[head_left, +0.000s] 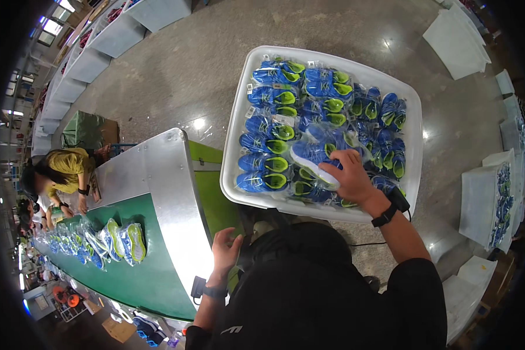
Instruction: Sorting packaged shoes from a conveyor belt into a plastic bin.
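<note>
Over the white plastic bin point(415, 175), my right hand point(350, 177) grips a pair of blue shoes point(310, 153) in a clear plastic bag, a pale sole facing my side. Beneath and around it, several more bagged blue shoes point(262, 181) with lime-green linings lie in rows and fill the bin. My left hand point(225, 249) holds nothing, fingers apart and slightly bent, beside the metal end point(178, 216) of the conveyor. The bag's far part overlaps the other shoes, so its outline is hard to make out.
On the green conveyor belt point(157, 286) to my left lie several bagged shoes point(133, 244). A person in a yellow top point(70, 169) works at its far side. White bins point(119, 35) line the far left; more bins point(478, 201) stand at the right. A black cable point(367, 244) hangs below my right wrist.
</note>
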Demonstrator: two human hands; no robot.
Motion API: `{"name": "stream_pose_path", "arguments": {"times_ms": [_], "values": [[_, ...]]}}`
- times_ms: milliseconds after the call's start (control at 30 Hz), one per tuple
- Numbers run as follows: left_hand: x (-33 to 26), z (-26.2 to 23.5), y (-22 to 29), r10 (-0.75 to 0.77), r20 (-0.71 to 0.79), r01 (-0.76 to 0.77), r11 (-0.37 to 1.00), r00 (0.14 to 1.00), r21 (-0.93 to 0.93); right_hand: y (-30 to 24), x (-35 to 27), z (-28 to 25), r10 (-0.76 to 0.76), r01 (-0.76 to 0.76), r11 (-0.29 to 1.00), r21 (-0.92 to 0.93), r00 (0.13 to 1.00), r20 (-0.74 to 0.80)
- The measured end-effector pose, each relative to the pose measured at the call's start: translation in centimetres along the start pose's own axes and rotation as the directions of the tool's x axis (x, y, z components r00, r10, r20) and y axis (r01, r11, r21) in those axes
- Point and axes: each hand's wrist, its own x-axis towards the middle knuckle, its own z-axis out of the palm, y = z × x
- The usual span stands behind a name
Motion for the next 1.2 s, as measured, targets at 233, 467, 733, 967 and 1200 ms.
{"name": "stream_pose_path", "arguments": {"times_ms": [233,467,733,967,1200], "values": [[-3.6,0.6,-2.4,-0.190,-0.035,0.187,0.980,0.981,-0.072,11.4,-11.1,11.8,0.528,-0.656,0.725,0.208,0.724,0.444],[-6.2,1.6,-3.1,-0.354,0.017,0.352,0.924,0.935,-0.147,11.2,-10.5,20.3,0.849,-0.831,0.321,0.455,0.465,0.251],[-6.8,0.1,-3.9,-0.433,0.085,0.440,0.891,0.897,-0.108,11.5,-6.6,21.6,0.848,-0.807,0.452,0.380,0.520,0.097],[-5.5,-2.5,-6.4,-0.412,0.067,0.417,0.890,0.909,-0.184,10.9,-9.8,18.5,0.818,-0.798,0.323,0.509,0.506,0.273],[-4.5,-6.1,-12.4,-0.411,-0.035,0.393,0.891,0.911,-0.227,11.8,-22.5,25.4,0.834,-0.735,0.416,0.535,0.543,0.098]]}}
